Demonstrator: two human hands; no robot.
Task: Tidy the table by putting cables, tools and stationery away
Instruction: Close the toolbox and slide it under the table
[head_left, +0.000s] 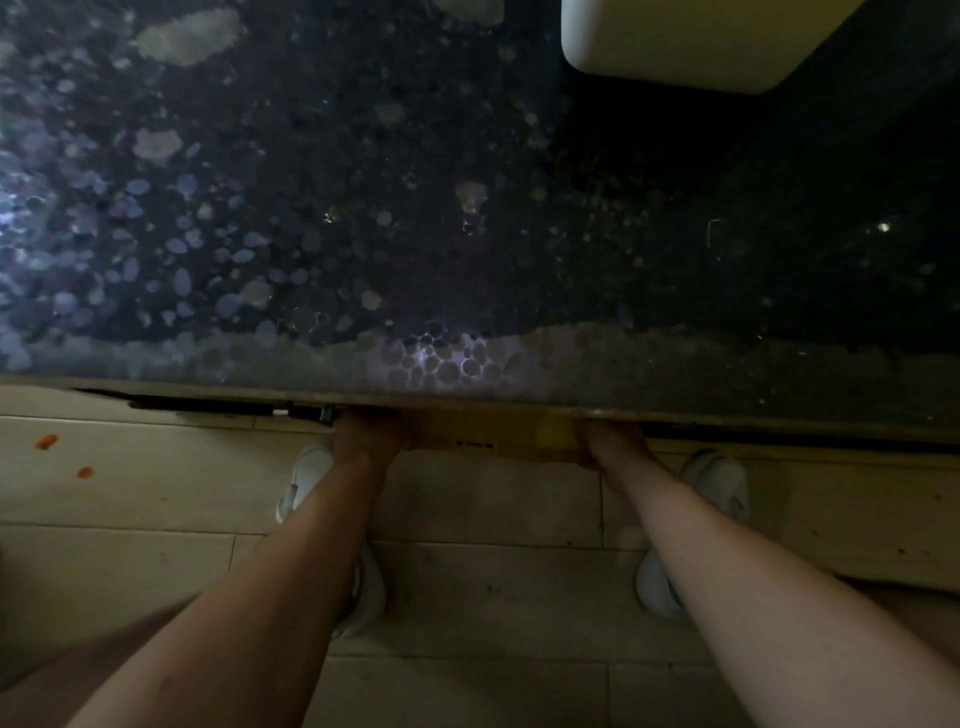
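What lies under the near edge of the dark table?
A yellow box-like object pokes out, with the left hand and right hand at its ends. The tabletop covers the rest of it and the fingers, so the grip is hidden.

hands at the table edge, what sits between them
In the head view a yellow-brown box-like thing spans the gap from the left hand to the right hand, just under the table edge. Their fingers are hidden.

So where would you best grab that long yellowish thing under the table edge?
At its two ends, left hand and right hand, coming from the near side: the yellowish thing is long, and the table hides all but its front edge.
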